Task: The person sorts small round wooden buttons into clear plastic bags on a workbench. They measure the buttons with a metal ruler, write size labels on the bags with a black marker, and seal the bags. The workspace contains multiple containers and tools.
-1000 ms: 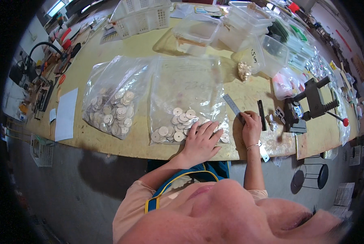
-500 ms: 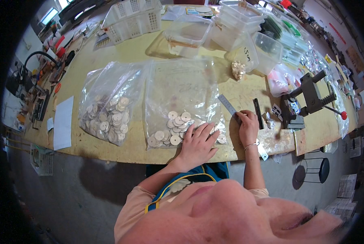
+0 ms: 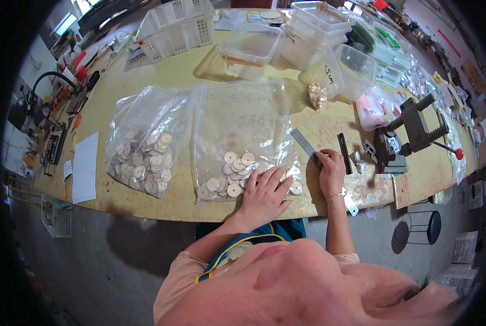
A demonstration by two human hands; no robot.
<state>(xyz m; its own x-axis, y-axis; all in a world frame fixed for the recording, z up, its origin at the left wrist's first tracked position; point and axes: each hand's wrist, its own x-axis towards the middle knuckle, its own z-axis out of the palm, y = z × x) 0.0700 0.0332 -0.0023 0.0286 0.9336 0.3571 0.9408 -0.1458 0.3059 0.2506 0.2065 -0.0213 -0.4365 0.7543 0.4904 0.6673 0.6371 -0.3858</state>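
My left hand [image 3: 262, 196] lies flat with spread fingers on a clear plastic bag [image 3: 237, 106], over the right part of the pale round discs [image 3: 233, 173] at its near end. The discs have small holes in their centres. To the right of that bag, my right hand [image 3: 331, 173] is closed on a metal ruler [image 3: 304, 143]. The ruler slants toward the bag's right edge, and its near end shows beside my right wrist. A second clear bag [image 3: 145, 111] of similar discs rests to the left, apart from both hands.
A black bar [image 3: 344, 153] and a small hand press [image 3: 414, 130] with a red-knobbed lever stand to the right. Paper [image 3: 85, 168] lies at the left. Farther back are a white basket [image 3: 178, 35], a clear tub [image 3: 251, 46] and stacked containers [image 3: 313, 41].
Both hands keep nearly the same places, the left on the bag and the right on the ruler. The whole view has shifted very slightly.
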